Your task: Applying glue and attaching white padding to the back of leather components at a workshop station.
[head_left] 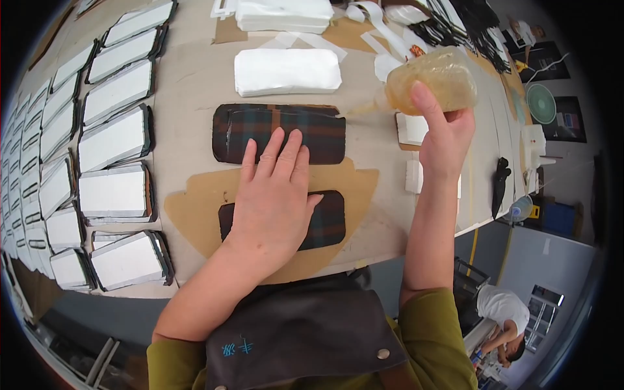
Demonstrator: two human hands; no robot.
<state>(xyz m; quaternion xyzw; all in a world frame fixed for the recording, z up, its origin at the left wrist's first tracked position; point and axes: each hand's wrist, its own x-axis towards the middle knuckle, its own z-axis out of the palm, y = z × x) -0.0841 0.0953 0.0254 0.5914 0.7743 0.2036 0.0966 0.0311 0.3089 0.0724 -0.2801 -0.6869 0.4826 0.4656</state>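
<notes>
Covering cardboard-topped worktable (pixel 195 84): plaid pieces (pixel 279 133)

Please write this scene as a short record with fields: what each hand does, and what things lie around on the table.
left hand: flat, palm down, on the two plaid fabric pieces
right hand: raised, grip closed on a yellowish translucent lump
under lower piece: brown paper sheet
behind plaid pieces: white folded stack
left side of table: rows of white-faced panels
background: another person, lower right

My table (pixel 195 78) carries two plaid pieces (pixel 312 127), a white stack (pixel 286 71), brown paper (pixel 188 208) and silver panels (pixel 114 192).
</notes>
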